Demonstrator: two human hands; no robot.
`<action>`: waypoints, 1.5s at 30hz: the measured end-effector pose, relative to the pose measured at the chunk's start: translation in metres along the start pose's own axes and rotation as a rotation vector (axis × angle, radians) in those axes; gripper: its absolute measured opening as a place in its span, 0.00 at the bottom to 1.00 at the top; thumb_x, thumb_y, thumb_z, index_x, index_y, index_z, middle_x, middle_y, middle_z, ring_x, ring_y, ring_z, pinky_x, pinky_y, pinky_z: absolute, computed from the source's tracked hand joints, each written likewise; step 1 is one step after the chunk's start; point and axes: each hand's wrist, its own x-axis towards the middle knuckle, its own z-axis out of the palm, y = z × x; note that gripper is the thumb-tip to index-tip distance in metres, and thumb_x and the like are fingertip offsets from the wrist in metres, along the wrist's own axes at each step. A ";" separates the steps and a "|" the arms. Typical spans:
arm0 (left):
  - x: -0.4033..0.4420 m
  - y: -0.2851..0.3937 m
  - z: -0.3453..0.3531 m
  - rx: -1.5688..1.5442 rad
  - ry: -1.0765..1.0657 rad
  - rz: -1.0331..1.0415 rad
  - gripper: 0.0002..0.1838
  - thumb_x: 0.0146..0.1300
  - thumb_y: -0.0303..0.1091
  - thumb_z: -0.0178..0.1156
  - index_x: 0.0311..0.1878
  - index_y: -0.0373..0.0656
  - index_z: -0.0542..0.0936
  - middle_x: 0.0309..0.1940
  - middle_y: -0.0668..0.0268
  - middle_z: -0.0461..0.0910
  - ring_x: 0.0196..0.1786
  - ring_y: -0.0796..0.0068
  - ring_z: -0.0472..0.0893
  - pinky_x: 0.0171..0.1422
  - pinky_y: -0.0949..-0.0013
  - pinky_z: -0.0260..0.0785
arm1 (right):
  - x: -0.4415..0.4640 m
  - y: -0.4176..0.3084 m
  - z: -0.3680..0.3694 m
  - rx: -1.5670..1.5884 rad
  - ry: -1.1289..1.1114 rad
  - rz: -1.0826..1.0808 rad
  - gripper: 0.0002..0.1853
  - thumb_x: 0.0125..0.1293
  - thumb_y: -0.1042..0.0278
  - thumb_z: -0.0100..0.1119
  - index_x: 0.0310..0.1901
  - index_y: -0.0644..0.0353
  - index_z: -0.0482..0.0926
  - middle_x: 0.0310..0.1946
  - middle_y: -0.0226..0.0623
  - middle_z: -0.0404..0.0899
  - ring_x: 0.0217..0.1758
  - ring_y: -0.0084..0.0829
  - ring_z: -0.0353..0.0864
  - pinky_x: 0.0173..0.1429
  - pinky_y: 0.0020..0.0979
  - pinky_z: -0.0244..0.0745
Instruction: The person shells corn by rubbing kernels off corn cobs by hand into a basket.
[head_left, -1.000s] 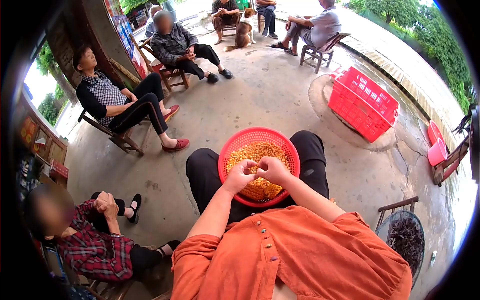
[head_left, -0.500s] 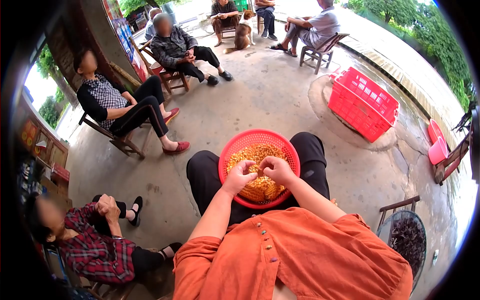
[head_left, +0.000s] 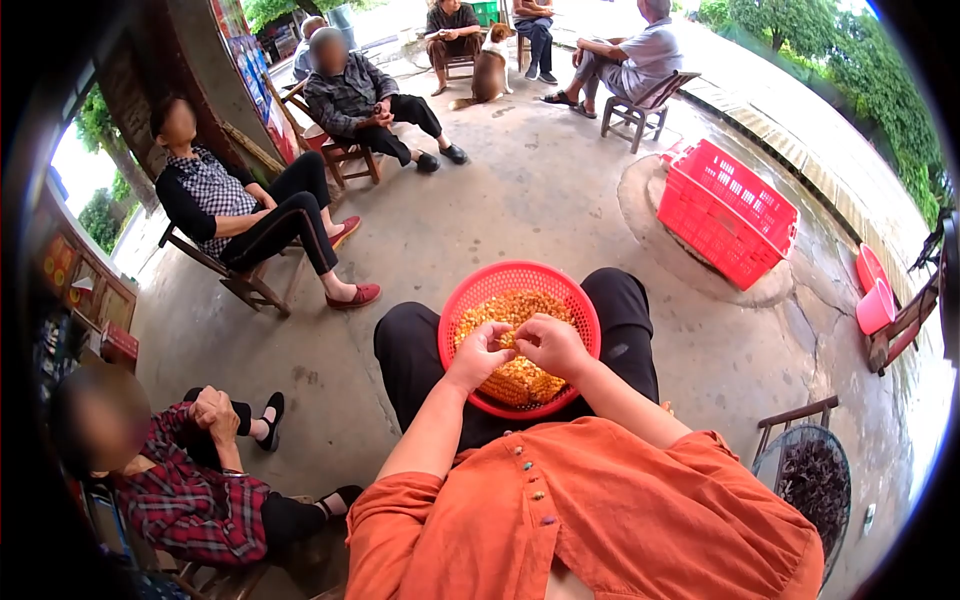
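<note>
On my lap rests a red perforated plastic basket (head_left: 590,325), filled with loose yellow-orange corn kernels (head_left: 525,303). Toward its near side, corn (head_left: 522,382) shows in tight rows, like kernels still on the cob. Both hands meet over the middle of the basket. My left hand (head_left: 480,355) is closed, thumb and fingers curled inward to the right. My right hand (head_left: 551,346) is also closed, its fingertips pinched together and almost touching the left ones. Whatever sits between the fingertips is too small and covered to name.
Seated people (head_left: 235,215) line the left side, and others sit at the back near a dog (head_left: 491,70). A large red crate (head_left: 725,215) stands at right on the concrete floor (head_left: 480,195). Pink basins (head_left: 876,305) and a tray of dark dried matter (head_left: 815,480) lie farther right.
My right hand has turned slightly and closed in, so its fingertips are nearer my left hand's. The small gap between the hands has narrowed. The basket stays in place.
</note>
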 end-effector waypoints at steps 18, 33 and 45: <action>0.001 -0.006 -0.004 -0.024 -0.054 -0.011 0.21 0.58 0.21 0.62 0.56 0.39 0.71 0.46 0.68 0.77 0.48 0.80 0.77 0.53 0.75 0.71 | 0.003 0.010 0.011 -0.232 -0.001 -0.085 0.06 0.53 0.70 0.60 0.27 0.63 0.76 0.26 0.43 0.77 0.29 0.41 0.79 0.35 0.37 0.74; -0.004 0.003 0.005 0.236 -0.061 0.029 0.20 0.58 0.20 0.59 0.55 0.40 0.74 0.37 0.70 0.79 0.34 0.85 0.78 0.37 0.79 0.71 | 0.001 0.007 0.000 -0.345 -0.088 -0.246 0.05 0.52 0.68 0.59 0.29 0.59 0.80 0.27 0.39 0.79 0.32 0.42 0.80 0.35 0.41 0.75; -0.004 -0.007 0.004 0.241 0.011 0.050 0.18 0.58 0.21 0.57 0.53 0.39 0.73 0.33 0.72 0.76 0.31 0.87 0.74 0.35 0.80 0.68 | 0.002 0.019 0.023 0.223 -0.045 0.398 0.09 0.57 0.66 0.54 0.29 0.62 0.80 0.25 0.40 0.81 0.26 0.33 0.79 0.33 0.32 0.76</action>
